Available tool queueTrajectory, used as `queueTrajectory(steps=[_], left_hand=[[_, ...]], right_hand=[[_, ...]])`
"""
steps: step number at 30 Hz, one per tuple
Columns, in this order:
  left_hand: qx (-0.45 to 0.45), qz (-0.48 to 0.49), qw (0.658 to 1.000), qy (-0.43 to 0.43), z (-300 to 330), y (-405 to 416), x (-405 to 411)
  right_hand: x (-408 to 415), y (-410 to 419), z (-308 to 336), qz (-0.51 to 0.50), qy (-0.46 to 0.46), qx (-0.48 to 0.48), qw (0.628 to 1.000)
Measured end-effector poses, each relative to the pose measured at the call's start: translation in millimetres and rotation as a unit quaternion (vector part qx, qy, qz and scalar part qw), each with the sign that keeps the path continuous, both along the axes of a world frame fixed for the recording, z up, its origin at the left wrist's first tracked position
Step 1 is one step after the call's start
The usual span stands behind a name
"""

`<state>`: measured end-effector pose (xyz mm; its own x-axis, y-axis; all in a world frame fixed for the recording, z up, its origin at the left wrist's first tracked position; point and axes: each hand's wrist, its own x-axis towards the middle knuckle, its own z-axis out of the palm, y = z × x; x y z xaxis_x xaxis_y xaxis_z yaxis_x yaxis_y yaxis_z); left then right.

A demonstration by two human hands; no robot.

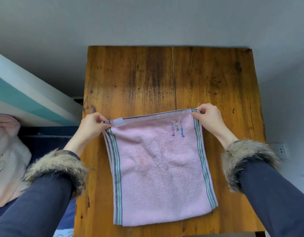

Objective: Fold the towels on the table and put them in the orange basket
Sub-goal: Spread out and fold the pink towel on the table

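Fur-cuffed left hand [91, 124] and right hand [207, 117] each pinch 1 far corner of the pink towel [161, 168].

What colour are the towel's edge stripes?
Grey and green stripes on the pink towel, head view.

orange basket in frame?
No: only the pink towel on the wooden table, its far corners pinched by the left hand and right hand.

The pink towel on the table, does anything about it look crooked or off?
Slightly. The pink towel lies askew on the wooden table, its striped sides slanting against the board lines. The left hand and right hand each pinch a far corner. A wrinkle crosses its middle. No damage shows.
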<state>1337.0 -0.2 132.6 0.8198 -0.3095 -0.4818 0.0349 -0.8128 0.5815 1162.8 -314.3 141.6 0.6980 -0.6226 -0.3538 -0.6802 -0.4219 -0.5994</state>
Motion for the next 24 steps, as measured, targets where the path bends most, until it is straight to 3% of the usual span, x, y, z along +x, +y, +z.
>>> queueTrajectory(steps=[6,10,16,24], left_hand=[[-0.051,-0.025,0.998,-0.022,62,-4,-3],[-0.125,0.012,0.989,-0.073,108,-4,-23],[-0.275,0.121,0.950,-0.082,169,-5,-44],[-0.412,0.129,0.901,-0.040,229,0,-62]], right_hand=[[-22,-11,60,0.005,-0.029,0.019,0.999],[-37,-26,110,0.008,-0.074,0.041,0.996],[-60,-36,179,0.001,-0.184,0.066,0.981],[-83,-37,238,-0.044,-0.311,0.208,0.926]])
